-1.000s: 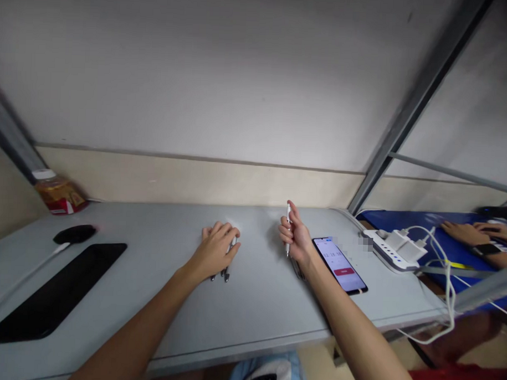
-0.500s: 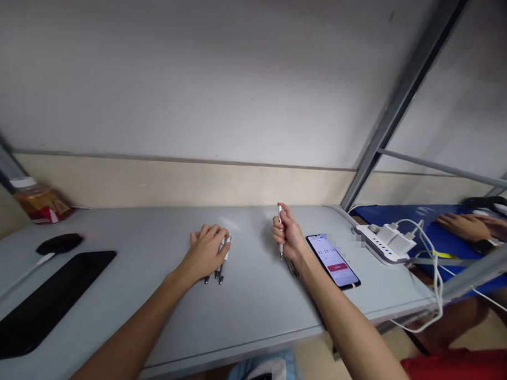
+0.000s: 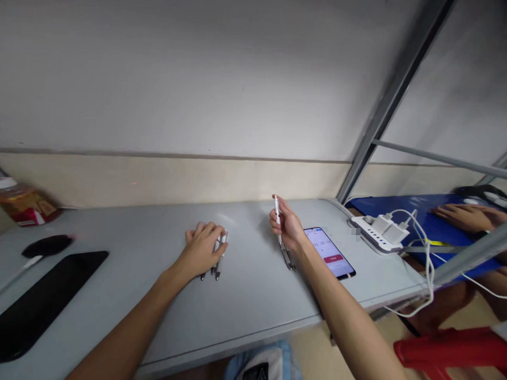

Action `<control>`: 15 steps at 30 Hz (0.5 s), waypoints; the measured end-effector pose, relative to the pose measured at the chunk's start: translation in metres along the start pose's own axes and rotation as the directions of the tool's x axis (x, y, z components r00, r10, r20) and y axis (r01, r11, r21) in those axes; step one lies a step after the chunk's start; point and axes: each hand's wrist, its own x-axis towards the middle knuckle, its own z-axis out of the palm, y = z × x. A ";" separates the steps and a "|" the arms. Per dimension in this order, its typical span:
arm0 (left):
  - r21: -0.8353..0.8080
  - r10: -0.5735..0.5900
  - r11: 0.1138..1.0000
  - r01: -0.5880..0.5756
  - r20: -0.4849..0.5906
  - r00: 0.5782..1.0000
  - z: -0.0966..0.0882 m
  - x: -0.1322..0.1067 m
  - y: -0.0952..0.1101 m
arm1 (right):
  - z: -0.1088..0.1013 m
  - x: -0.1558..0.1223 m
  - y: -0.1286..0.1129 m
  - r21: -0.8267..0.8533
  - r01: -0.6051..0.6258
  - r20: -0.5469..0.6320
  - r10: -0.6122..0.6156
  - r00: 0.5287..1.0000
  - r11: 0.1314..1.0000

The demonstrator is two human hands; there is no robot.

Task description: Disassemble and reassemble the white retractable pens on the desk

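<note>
My left hand (image 3: 201,246) rests palm down on the grey table (image 3: 249,301), its fingers lying over several white pens (image 3: 216,266) whose dark tips stick out toward me. My right hand (image 3: 286,227) is raised a little off the table and is closed around one white pen (image 3: 276,207), held upright. Under that wrist more pens (image 3: 287,259) lie on the table. A phone (image 3: 329,252) with a lit screen lies flat just right of my right hand.
A black pad (image 3: 37,301) and a black mouse (image 3: 47,245) lie at the left, with a jar (image 3: 22,203) by the wall. At the right sit a white power strip (image 3: 379,233) with chargers and cables, a grey metal post (image 3: 389,100), another person's hands (image 3: 464,215) on a blue surface, and a red stool (image 3: 451,352).
The view has swung slightly right and down, so everything has drifted left in the picture. Both hands keep their grips; more pens under my right wrist have come into sight.
</note>
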 end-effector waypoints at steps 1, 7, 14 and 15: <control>0.004 0.001 1.000 -0.001 -0.007 1.000 0.000 0.000 0.000 | -0.001 0.000 -0.001 -0.003 -0.012 0.011 0.012 1.000 1.000; 0.043 0.007 0.999 -0.007 -0.017 1.000 0.001 0.000 -0.002 | -0.008 0.001 -0.001 -0.057 -0.083 0.047 0.085 0.995 0.995; 0.070 0.009 0.998 -0.010 0.006 1.000 0.001 0.000 -0.001 | -0.014 0.002 0.004 -0.533 -0.052 -0.066 0.020 0.998 0.844; 0.070 0.009 0.998 -0.010 0.004 1.000 0.001 0.000 -0.001 | -0.015 0.003 0.005 -0.619 -0.051 -0.093 -0.009 0.996 0.784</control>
